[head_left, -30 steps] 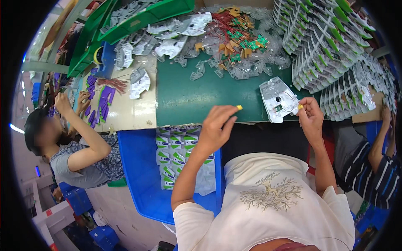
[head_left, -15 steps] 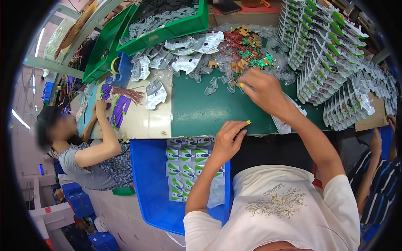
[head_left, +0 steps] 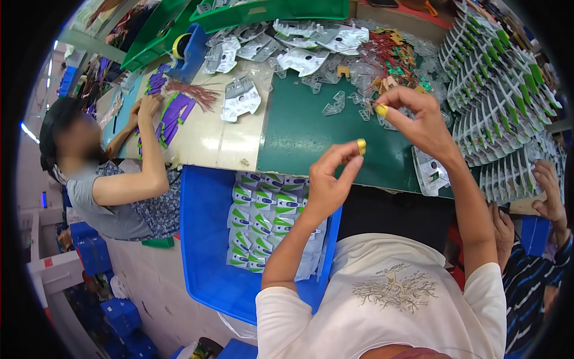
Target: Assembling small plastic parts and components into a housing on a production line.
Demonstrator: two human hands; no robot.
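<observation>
Silver housing [head_left: 427, 173]: we have it lying at the right front corner of the green mat [head_left: 299, 134], partly hidden by our right forearm [head_left: 469, 200].
Right hand [head_left: 421, 119]: over the mat's far right part, thumb and forefinger close together beside the heap of clear parts [head_left: 356, 64]; we cannot tell whether a piece is pinched there.
Left hand [head_left: 330, 179]: at the mat's front edge, thumb and forefinger slightly parted, other fingers curled; we see nothing held.
Front-edge risk: because the housing sits so near the mat's rim, right by our forearm, a lowered arm could nudge it off.
Wire risk: red wires [head_left: 381, 45] run tangled through the heap along the mat's far side, so tugging one piece could snag a wire or drag neighbours along.
Stack risk: stacked housings [head_left: 496, 122] stand close to the mat's right, and a wide swing of our arm could topple some.
Blue bin [head_left: 194, 257]: below the mat's front edge, to its left; we see rows of white-and-green assemblies [head_left: 263, 222] inside.
Green tray [head_left: 287, 13]: beyond the mat's far left, holding grey parts [head_left: 205, 8], mostly out of view.
</observation>
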